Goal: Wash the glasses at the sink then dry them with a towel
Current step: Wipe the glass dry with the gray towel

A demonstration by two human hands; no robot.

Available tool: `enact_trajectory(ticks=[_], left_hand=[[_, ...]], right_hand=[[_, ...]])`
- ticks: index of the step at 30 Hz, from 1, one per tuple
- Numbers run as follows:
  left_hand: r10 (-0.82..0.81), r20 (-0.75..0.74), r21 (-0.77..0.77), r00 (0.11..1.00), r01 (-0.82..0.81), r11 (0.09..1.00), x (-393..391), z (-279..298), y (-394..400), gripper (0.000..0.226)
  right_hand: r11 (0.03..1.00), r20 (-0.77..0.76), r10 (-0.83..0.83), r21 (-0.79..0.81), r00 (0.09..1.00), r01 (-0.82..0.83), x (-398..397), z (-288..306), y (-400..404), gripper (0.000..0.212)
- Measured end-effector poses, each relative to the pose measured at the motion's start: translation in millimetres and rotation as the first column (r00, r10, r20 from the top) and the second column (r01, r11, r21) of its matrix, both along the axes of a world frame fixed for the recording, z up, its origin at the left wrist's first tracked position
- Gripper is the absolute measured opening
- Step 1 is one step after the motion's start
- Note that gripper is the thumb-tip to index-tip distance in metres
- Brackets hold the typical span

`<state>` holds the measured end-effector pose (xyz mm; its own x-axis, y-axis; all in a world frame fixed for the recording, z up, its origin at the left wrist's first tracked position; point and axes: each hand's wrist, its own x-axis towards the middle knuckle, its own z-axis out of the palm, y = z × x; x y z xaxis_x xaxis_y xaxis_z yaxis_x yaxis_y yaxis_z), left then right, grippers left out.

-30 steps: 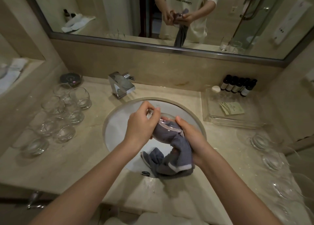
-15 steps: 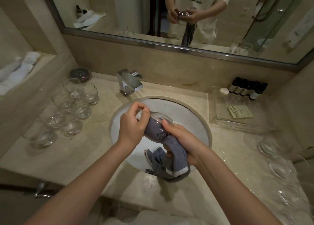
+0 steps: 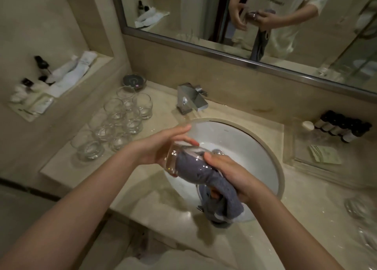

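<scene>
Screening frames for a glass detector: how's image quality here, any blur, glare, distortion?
Head view: dim, warm light; wide-angle bending of the mirror frame and counter edge. The held glass shows small highlights, with the grey towel stuffed inside giving contrast. The glasses at the right edge are smeared and hard to outline; the left cluster reads clearly.

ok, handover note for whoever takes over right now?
Left hand: straight fingers steady the clear round glass, tilted on its side over the white sink basin.
Right hand: grips the grey towel, stuffed into that glass.
Upright glasses stand left of the basin; more lie at right, blurred.
Done: drying has begun on this glass.
Left: finish it, set it down, take the next.
</scene>
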<state>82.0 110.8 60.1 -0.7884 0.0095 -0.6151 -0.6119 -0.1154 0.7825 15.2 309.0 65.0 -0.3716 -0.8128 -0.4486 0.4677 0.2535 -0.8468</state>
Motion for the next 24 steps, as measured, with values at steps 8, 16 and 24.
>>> enact_trajectory(ticks=[8, 16, 24], left_hand=[[-0.398, 0.055, 0.064, 0.916, 0.395, 0.916, 19.5, -1.5, -32.2, 0.093], [-0.229, -0.076, -0.037, 0.971, 0.226, 0.973, 40.6, -19.3, -83.5, 0.096], [0.128, -0.204, -0.234, 0.971, -0.175, 0.956, 81.6, -47.4, -119.7, 0.095]], right_hand=[[0.985, 0.043, 0.169, 0.024, 0.985, -0.17, 18.2, 3.3, -45.5, 0.037], [0.99, 0.215, -0.139, 0.07, 0.967, 0.127, 21.1, -13.8, -76.8, 0.037], [0.84, 0.318, -0.537, 0.119, 0.781, 0.529, 31.7, -40.3, -102.4, 0.032]])
